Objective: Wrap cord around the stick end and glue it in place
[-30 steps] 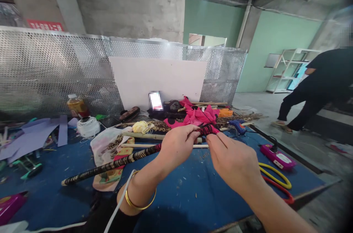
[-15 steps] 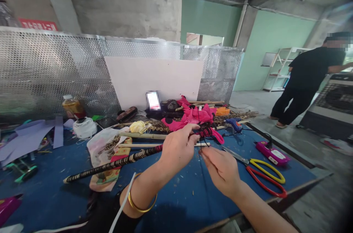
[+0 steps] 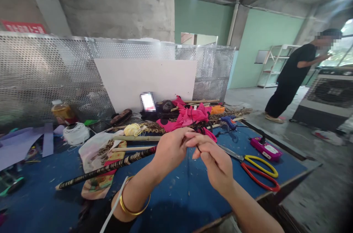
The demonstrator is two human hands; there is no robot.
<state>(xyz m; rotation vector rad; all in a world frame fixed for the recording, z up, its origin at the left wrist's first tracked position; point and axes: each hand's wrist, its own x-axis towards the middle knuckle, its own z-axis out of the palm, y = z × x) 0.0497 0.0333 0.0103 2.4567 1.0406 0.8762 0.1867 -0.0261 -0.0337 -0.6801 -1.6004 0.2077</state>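
Note:
My left hand (image 3: 171,148) is closed around a long stick (image 3: 110,167) wrapped in black, cream and dark red cord. The stick slants down to the left, its pale tip near the cloth bag. My right hand (image 3: 213,156) meets the left one at the stick's far end, fingers bent, with a thin black cord (image 3: 199,148) between them. Past the fingers, a pink strip (image 3: 211,135) shows at the wrapped end, partly hidden by my right hand. Scissors (image 3: 259,168) with one yellow and one red handle lie to the right.
Pink fabric (image 3: 190,115), a blue glue gun (image 3: 229,122), yellow yarn (image 3: 135,129) and sticks lie at the back. A purple power strip (image 3: 266,148) sits right; white string (image 3: 76,133) and a bottle (image 3: 64,112) stand left. A person (image 3: 292,75) stands near a fan unit (image 3: 325,93).
My right hand has risen from below the stick to its wrapped end, against my left fingers. The view has turned slightly right. The person in the background stands more upright.

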